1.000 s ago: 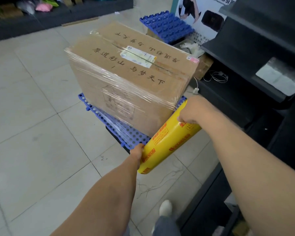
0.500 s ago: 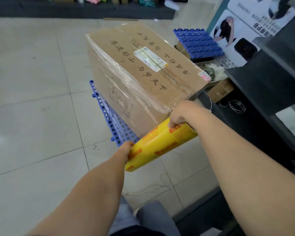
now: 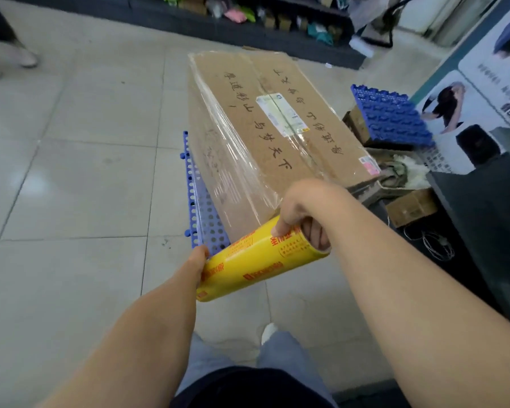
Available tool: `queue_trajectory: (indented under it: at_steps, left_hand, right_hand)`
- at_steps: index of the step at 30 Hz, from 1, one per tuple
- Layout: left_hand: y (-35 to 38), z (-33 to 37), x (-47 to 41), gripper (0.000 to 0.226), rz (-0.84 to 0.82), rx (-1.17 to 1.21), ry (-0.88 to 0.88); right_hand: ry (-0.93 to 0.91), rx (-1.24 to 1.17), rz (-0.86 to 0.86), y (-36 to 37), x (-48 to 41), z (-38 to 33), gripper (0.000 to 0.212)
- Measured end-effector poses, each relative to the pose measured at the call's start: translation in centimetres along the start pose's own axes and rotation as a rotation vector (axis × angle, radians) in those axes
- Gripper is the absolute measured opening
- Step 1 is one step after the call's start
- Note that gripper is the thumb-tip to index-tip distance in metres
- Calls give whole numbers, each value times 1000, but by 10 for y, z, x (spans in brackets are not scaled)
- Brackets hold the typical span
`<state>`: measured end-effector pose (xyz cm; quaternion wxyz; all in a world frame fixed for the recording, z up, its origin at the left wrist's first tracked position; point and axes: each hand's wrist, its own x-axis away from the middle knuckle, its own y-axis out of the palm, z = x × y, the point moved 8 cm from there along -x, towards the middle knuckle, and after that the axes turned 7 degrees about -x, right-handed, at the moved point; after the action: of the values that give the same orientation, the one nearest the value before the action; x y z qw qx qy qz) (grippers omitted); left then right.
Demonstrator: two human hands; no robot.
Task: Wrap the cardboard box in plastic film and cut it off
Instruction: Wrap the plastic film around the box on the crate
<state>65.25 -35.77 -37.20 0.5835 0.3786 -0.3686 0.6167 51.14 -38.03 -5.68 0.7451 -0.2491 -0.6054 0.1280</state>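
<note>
A large cardboard box (image 3: 321,136) with handwritten characters and a white label stands on a blue perforated pallet (image 3: 202,213). Clear plastic film (image 3: 233,172) covers its near side and stretches down to a yellow film roll (image 3: 256,260) held just below the box's near corner. My left hand (image 3: 198,259) grips the roll's lower left end. My right hand (image 3: 304,210) holds the upper right end, with fingers inside the core and the thumb on top.
A second blue pallet (image 3: 392,116) lies on small boxes at the right, beside an open carton (image 3: 407,198) and a dark counter (image 3: 483,219). Low shelves (image 3: 248,22) with goods run along the back. Another person's feet (image 3: 9,57) stand at the far left on the tiled floor.
I have stepped leftwards around the box with the roll in both hands, drawing the film along the near side. The box now appears more end-on.
</note>
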Motion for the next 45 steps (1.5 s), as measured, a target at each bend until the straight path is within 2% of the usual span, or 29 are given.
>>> queue_trajectory:
  at_steps: [2, 5, 9, 13, 16, 18, 21, 24, 26, 28, 30, 31, 32, 34, 36, 39, 42, 45]
  left_hand:
    - [8, -10, -1, 23, 55, 101, 18]
    - [13, -26, -9, 24, 186, 220, 85]
    - [16, -70, -13, 61, 295, 470, 51]
    - [24, -108, -40, 78, 307, 601, 27]
    - [31, -112, -32, 90, 294, 649, 9]
    - [35, -108, -19, 80, 290, 651, 15]
    - [35, -103, 0, 67, 333, 685, 25]
    - [31, -96, 17, 58, 379, 686, 47]
    - [39, -94, 31, 53, 387, 679, 48]
    - [59, -97, 37, 55, 354, 669, 24]
    - [88, -99, 31, 56, 283, 705, 24]
    - [102, -102, 24, 54, 252, 748, 24]
    - [118, -102, 22, 47, 219, 790, 21]
    - [146, -101, 20, 25, 157, 863, 31]
    - [164, -100, 20, 21, 138, 905, 29]
    - [169, -102, 22, 33, 184, 919, 25]
    - [160, -104, 27, 45, 225, 910, 29]
    - [155, -115, 29, 25, 243, 897, 16]
  right_hand:
    - [20, 40, -55, 5, -10, 5, 50]
    - [-25, 149, -71, 11, -23, 8, 54]
    - [-99, 241, -17, 12, -30, 8, 62]
    - [-107, 293, 61, 14, -31, 7, 64]
    - [-154, 320, 104, 16, -30, 0, 63]
    - [-234, 394, 151, 19, -21, -4, 53]
    - [-456, 512, 324, 16, -6, -18, 33]
    - [-517, 513, 341, 17, 2, -12, 28]
    - [-575, 518, 306, 19, 2, -5, 36]
    - [-672, 547, 325, 22, 5, -4, 30]
    - [-750, 603, 419, 24, 1, -7, 16]
    - [-797, 609, 476, 26, 2, -9, 18]
    - [-850, 597, 518, 30, 4, -11, 24]
    - [-949, 535, 542, 41, 6, -9, 17]
    - [-984, 503, 526, 51, 6, 2, 22]
    - [-989, 532, 492, 61, 4, 17, 29]
    - [-979, 538, 534, 59, 3, 23, 30]
    - [-982, 507, 543, 55, -1, 27, 23]
